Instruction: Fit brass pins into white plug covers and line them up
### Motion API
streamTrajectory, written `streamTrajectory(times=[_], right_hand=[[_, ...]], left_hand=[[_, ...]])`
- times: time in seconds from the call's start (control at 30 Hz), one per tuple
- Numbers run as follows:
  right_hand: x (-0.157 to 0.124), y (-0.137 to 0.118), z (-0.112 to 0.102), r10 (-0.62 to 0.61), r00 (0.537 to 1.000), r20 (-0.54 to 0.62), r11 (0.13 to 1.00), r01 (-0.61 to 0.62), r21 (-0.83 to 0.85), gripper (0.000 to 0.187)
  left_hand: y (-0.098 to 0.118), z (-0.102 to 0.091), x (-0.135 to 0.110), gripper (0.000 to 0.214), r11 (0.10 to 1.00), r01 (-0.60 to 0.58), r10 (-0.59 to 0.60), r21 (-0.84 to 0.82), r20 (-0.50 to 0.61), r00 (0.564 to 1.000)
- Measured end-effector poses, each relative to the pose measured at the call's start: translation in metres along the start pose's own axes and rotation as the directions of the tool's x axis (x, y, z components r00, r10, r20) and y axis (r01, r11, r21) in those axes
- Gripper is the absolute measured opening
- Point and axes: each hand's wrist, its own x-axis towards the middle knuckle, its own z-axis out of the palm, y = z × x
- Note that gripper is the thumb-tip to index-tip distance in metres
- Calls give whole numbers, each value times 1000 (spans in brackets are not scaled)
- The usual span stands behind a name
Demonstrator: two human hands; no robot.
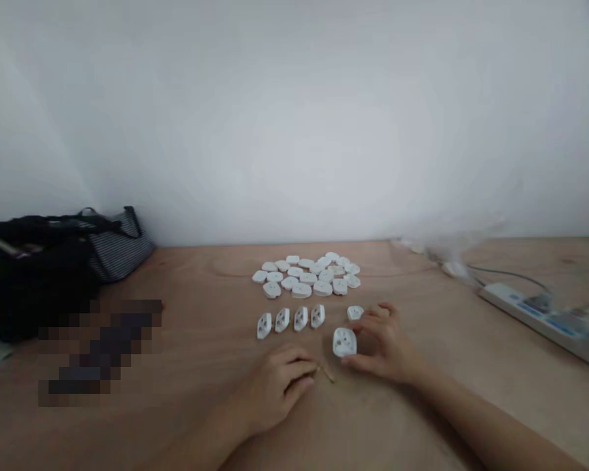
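On the plywood tabletop (211, 327) lies a loose heap of small white plastic socket pieces (304, 275), each with small holes. Nearer me, several more stand tilted in a neat row (291, 320). My right hand (380, 347) grips one such piece (344, 342) between thumb and fingers, and its fingertips reach another piece (355, 313). My left hand (275, 389) rests curled on the wood, holding nothing I can see. Just beyond its fingertips lies a thin tan sliver (328, 374).
A black bag (39, 281) and a striped grey bag (120, 245) stand at the far left, by a pixelated blurred patch (101, 350). A white power strip (535, 314) with a cable (510, 273) lies at the right. A white wall (294, 118) rises behind the table.
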Motion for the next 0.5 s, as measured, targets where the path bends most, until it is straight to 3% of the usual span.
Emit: streamTrajectory(times=[0.27,0.5], right_hand=[[0,-6,1,-19,999,42,1000,18,23,38],[0,-11,5,-42,995,87,998,38,55,40]], left_hand=[[-5,-16,1,26,995,62,-63,-77,-17,998],[-12,-9,4,17,992,72,-76,-104,-28,997]])
